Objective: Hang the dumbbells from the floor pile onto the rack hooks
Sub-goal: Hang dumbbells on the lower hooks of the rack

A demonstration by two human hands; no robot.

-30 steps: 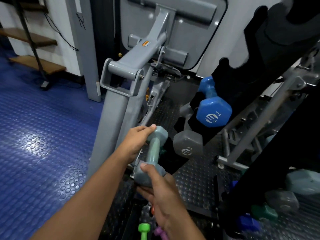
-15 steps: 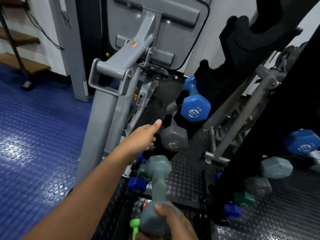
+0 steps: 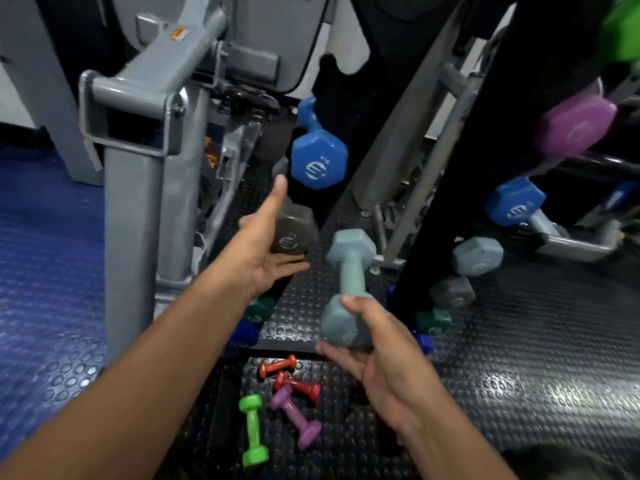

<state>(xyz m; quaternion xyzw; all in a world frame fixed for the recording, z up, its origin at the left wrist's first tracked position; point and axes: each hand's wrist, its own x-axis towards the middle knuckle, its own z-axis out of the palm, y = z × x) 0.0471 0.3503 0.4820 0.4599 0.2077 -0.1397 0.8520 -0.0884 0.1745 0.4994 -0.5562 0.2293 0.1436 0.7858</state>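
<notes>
A pale blue-grey dumbbell [image 3: 348,289] is held above the black studded floor mat [image 3: 519,341], its long axis running nearly upright and leaning slightly away from the person, with one head raised toward the rack and the other seated in the right hand [image 3: 374,355]. That lower head is pinched between the thumb on top and the curled fingers beneath. The black rack upright [image 3: 446,202] stands just beyond and to the right of the raised head, and a matching pale dumbbell [image 3: 478,256] is seen hung on its far side, so the free hook is judged to lie forward and to the right; the right hand is the nearer one. The exact hook cannot be made out.

The left hand [image 3: 266,244] is spread, fingers straight, reaching toward a grey dumbbell [image 3: 294,233] hung on the left side, below a blue dumbbell [image 3: 318,157]; contact cannot be told. On the floor below, a green dumbbell [image 3: 252,431], a purple dumbbell [image 3: 294,420] and two red dumbbells [image 3: 291,374] remain unhung.
</notes>
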